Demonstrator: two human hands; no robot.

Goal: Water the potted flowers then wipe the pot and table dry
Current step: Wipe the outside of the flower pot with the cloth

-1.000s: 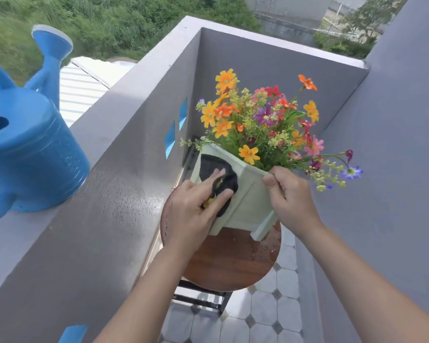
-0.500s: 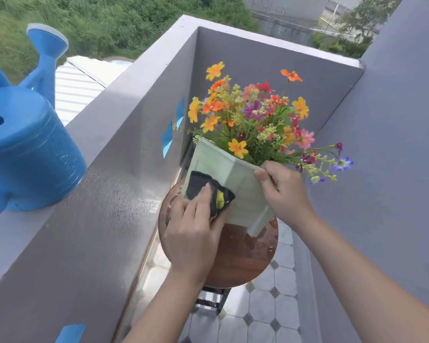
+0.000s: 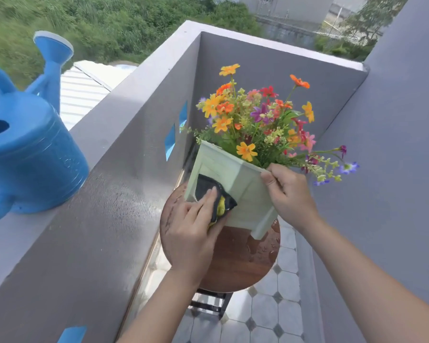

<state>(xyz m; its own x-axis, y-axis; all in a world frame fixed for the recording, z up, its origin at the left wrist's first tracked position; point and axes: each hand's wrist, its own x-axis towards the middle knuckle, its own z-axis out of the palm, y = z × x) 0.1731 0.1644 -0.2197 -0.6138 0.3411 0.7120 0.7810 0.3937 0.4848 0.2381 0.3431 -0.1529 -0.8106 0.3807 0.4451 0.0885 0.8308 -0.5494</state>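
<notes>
We see the pot (image 3: 243, 194) held tilted over the round wooden desk (image 3: 238, 266). Its mouth leans away from us and one corner foot points down at the wood. We cannot tell whether that foot touches the desk.

Room around the pot is tight. To its left the grey balcony wall (image 3: 124, 144) stands just beside the desk's edge, and behind the pot the same wall turns a corner. To the pot's right a plain grey wall (image 3: 394, 169) leaves a narrow strip of tiled floor (image 3: 282, 308). The nearest open space is toward us, over the bare near half of the desk. Well to the left of the pot, up on the wall's flat top, a blue watering can (image 3: 30, 154) sits with its spout pointing away.

The pot is pale green and square, with ridged sides and a raised rim. The flowers (image 3: 258, 120) fill its mouth in orange, yellow, red, pink and purple, and thin stems trail off to the right. Water drops (image 3: 268, 251) lie on the desk below the pot's right corner.

The left grip (image 3: 191, 231) clasps a dark cloth (image 3: 206, 186) with a yellow patch and presses it flat against the pot's near side. The right grip (image 3: 290, 194) pinches the pot's rim at its right corner, fingers curled.
</notes>
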